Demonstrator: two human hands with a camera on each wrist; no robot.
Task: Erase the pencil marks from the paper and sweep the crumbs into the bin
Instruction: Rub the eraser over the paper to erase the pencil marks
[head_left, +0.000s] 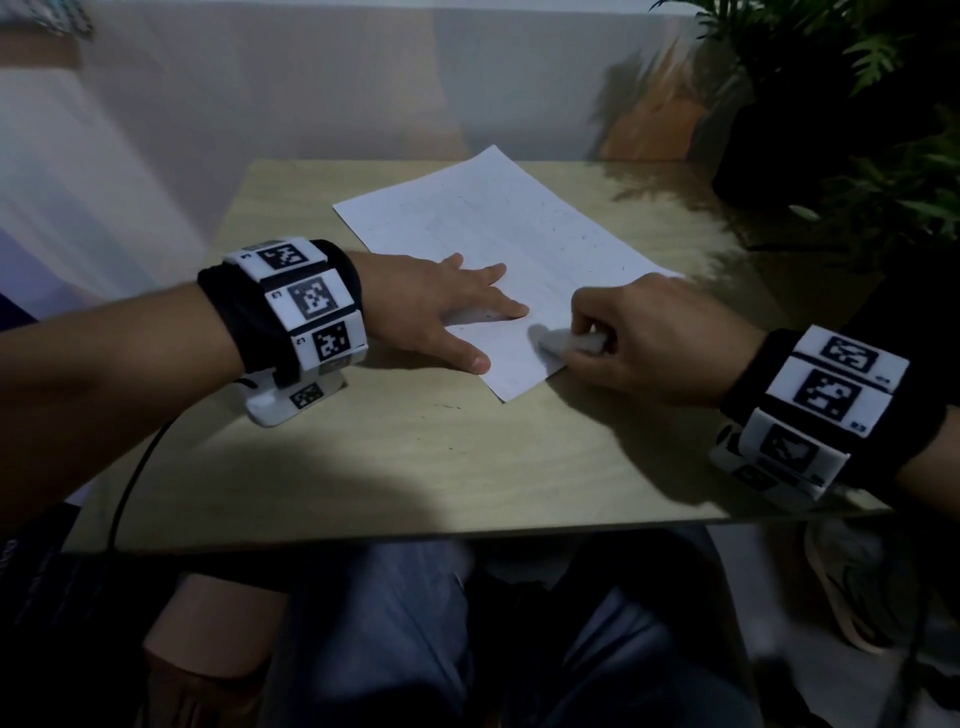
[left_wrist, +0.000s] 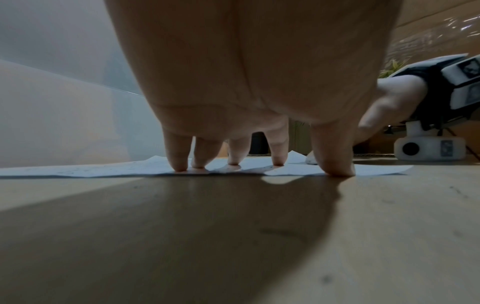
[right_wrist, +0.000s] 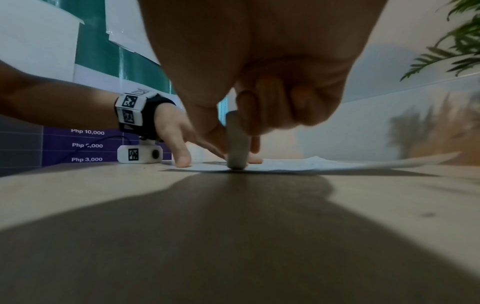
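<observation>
My work surface is a pale wood-grain table (head_left: 395, 457), its near half under shadow. A potted plant (head_left: 841, 78) with green fronds stands at the far right corner, its dark pot (head_left: 748, 156) on the tabletop; its shadow falls on the wall (head_left: 311, 78) behind, which is pale and smooth. Seen from my right wrist, a purple panel (right_wrist: 85, 146) at the left carries white price lines, among them "Php 10,000" and "Php 3,000"; above it are teal surfaces with white sheets (right_wrist: 122, 24) fixed on them. Below the table edge are my knees in blue jeans (head_left: 395, 623), and a shoe (head_left: 852, 582) lies on the floor at the right.
</observation>
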